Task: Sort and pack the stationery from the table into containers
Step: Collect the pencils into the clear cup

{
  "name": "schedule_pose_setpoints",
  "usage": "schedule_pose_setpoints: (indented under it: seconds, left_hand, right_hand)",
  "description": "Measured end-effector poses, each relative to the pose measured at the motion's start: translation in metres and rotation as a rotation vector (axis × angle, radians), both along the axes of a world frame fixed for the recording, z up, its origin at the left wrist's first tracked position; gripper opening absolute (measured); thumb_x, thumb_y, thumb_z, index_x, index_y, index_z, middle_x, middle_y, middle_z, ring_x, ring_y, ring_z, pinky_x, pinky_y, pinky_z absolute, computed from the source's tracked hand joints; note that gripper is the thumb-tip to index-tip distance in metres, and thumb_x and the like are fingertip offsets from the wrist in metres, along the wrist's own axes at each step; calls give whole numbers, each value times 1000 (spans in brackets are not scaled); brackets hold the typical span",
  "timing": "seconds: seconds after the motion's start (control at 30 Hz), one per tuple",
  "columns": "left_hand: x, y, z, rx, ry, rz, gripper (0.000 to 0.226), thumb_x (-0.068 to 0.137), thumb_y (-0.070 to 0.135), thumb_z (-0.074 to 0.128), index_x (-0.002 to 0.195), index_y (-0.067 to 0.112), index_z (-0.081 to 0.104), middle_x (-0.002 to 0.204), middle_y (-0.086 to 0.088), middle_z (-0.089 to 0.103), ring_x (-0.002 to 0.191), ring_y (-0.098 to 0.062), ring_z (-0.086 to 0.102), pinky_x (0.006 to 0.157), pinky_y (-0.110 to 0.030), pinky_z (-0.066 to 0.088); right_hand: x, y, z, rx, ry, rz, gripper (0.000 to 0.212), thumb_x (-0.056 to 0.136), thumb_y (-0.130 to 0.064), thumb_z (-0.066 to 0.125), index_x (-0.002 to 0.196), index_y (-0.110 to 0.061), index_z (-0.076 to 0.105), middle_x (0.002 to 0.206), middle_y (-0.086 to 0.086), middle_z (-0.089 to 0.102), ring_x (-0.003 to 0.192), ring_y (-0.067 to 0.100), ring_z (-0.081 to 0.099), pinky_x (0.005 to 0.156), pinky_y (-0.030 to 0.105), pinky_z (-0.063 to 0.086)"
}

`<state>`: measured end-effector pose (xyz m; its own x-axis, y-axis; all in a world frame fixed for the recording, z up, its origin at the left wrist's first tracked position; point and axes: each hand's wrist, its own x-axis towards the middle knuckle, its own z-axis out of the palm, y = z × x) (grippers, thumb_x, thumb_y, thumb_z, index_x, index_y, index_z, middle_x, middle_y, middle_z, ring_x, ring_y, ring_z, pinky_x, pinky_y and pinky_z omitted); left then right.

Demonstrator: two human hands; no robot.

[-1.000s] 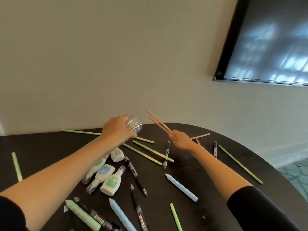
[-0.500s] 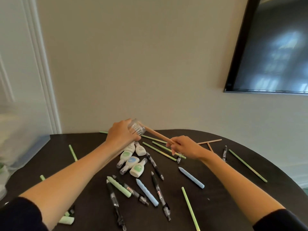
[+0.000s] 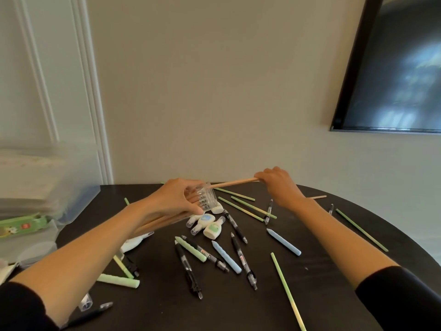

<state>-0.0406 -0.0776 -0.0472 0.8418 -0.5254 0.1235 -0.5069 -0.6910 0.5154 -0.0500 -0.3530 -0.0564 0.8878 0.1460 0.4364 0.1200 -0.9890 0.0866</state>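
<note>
Head view, sorting step: loading long sticks into a jar.

Left grip is wrapped round a clear ribbed glass jar, which it holds above the desk, tipped on its side with the mouth turned toward the right grip. Right grip pinches the far end of a tan pencil. The pencil's other end sits at the jar mouth, between the two grips. More tan sticks show below the left grip's wrist; cannot tell whether they are in the jar or held alongside it.

Handling, judged:
- Pencil: light, stiff, thin. An end pinch leaves the leading tip free to wobble, so a hold nearer mid-length would steer it better. It probably slides freely on glass.
- Jar: rigid, smooth and breakable, and the heaviest item in hand. The ribs should help the hold. A full wrap round the body suits it. Tipped this far, its contents could slide back out, so it should be righted before being set down.

Below and between the grips, on the desk:
- green pencils, just under the right grip
- small white squeeze bottles, just below the left grip
- black pens and blue crayons, nearer the body

One more tan stick lies just beyond the right grip's wrist.

Sorting looks early: most stationery is loose.
</note>
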Motion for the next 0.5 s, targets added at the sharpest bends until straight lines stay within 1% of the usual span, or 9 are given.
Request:
schedule_pose_setpoints:
  seconds: [0.1,0.17,0.23,0.3,0.33,0.4,0.47,0.5]
  left_hand:
    - [-3,5,0,-16,39,-29,72,73,29,77,137,26,43,128,7,52,116,-11,48,93,-24,37]
    - [-4,7,0,-77,35,-1,72,74,26,76,137,23,43,125,6,53,116,-12,47,92,-24,36]
    - [-5,7,0,-121,-7,45,74,73,26,77,138,21,42,128,2,53,114,-13,48,92,-24,37]
    - [-7,5,-2,-94,-37,45,76,72,24,78,138,21,42,130,-1,54,110,-12,50,90,-22,37]
    - [-8,4,-5,-77,-31,29,76,71,22,78,138,20,43,130,1,55,108,-10,51,90,-22,38]
    - [-12,0,-9,-69,-3,-3,76,68,17,79,136,18,45,131,3,55,114,-10,53,98,-26,42]
    - [-14,-5,-11,-93,7,0,77,68,17,80,137,16,44,133,4,54,119,-12,53,102,-30,42]
    - [-15,-7,-10,-113,1,14,76,68,17,80,136,15,45,132,2,55,119,-14,53,101,-27,41]
  right_hand:
    - [0,8,-4,14,47,-18,31,97,-3,38,118,-16,55,104,6,59,97,24,48,79,31,37]
    - [-1,12,-5,35,132,-15,25,97,-3,39,112,-14,56,95,5,57,87,20,48,74,31,40]
    - [-2,17,-4,58,246,10,21,96,-4,41,108,-11,57,86,2,54,75,18,48,69,29,42]
    - [-4,23,-1,64,311,44,21,97,-7,42,108,-12,58,85,2,56,72,18,49,69,31,44]
    - [-5,27,2,60,315,59,21,98,-10,42,109,-13,59,86,4,58,72,19,50,70,33,46]
    - [-6,37,9,40,285,86,22,99,-17,40,110,-15,60,88,5,59,77,19,49,74,34,45]
    - [-7,49,14,51,221,100,24,99,-21,42,110,-12,61,95,7,57,84,18,46,77,31,42]
    - [-6,54,16,91,177,110,23,97,-20,45,109,-9,62,99,8,56,86,18,46,78,29,41]
